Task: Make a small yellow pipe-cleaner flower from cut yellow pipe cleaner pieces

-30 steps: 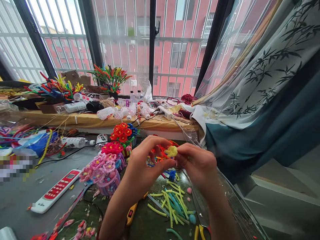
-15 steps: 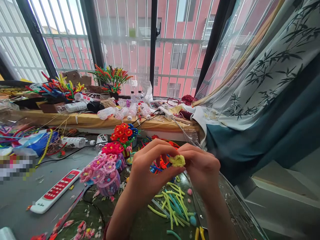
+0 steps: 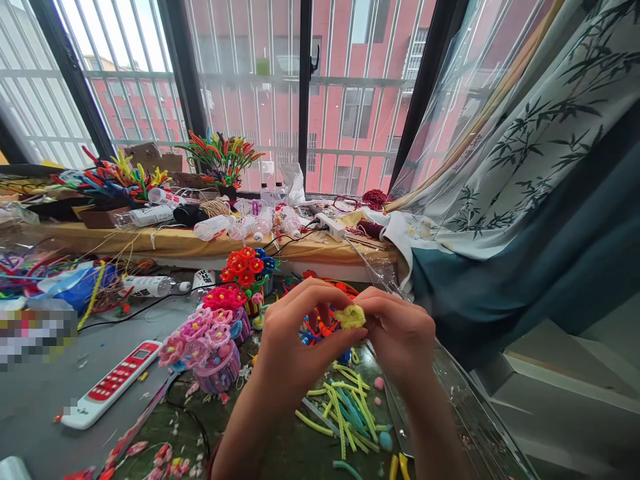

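Note:
A small yellow fuzzy coil of pipe cleaner [image 3: 351, 317] is pinched between my two hands above the table. My left hand [image 3: 295, 327] curves round with thumb below and fingers above, gripping the coil's left side and underside. From the right, my right hand [image 3: 403, 327] closes its thumb and fingertips on the other edge of it. Below my hands lies a loose pile of cut yellow and teal pipe cleaner pieces [image 3: 345, 410]. Orange and blue pipe cleaner bits [image 3: 325, 328] show through the gap of my left hand.
Pink pipe cleaner flowers [image 3: 203, 337] in a striped pot and red flowers [image 3: 243, 265] stand left of my hands. A white and red remote [image 3: 113, 383] lies farther left. Bottles [image 3: 215, 227] and a power strip [image 3: 331, 227] crowd the sill. Teal curtain [image 3: 465, 293] hangs at right.
Both hands have shifted slightly left with the yellow coil. The coil has turned a little and its rounded face shows more now.

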A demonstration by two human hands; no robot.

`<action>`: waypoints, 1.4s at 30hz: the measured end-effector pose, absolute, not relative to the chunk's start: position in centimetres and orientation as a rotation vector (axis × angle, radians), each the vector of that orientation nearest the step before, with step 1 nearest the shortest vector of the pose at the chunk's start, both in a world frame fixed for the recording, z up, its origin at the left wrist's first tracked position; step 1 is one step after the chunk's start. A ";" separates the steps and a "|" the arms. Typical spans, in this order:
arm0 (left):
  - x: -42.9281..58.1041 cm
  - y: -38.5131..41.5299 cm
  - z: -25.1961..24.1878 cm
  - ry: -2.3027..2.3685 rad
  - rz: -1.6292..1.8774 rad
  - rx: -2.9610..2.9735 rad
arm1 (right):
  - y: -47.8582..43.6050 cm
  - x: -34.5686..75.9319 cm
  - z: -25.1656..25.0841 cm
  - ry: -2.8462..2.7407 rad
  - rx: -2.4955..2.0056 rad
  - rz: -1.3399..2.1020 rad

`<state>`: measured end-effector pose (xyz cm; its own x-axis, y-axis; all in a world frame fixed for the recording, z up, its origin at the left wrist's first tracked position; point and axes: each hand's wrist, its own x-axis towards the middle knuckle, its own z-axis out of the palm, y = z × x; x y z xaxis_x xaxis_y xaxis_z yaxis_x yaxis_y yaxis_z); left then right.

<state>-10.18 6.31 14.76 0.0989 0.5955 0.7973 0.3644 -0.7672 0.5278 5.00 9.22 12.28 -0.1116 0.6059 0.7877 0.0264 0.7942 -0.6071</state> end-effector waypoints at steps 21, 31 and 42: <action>-10.6 6.0 15.1 1.257 1.850 2.516 | 9.2 4.9 12.7 -1.740 -0.699 0.448; -10.3 5.8 15.1 1.245 1.844 2.491 | 8.9 4.8 12.9 -1.761 -0.694 0.339; -10.0 6.0 15.0 1.242 1.835 2.570 | 9.1 5.1 12.7 -1.830 -0.707 0.271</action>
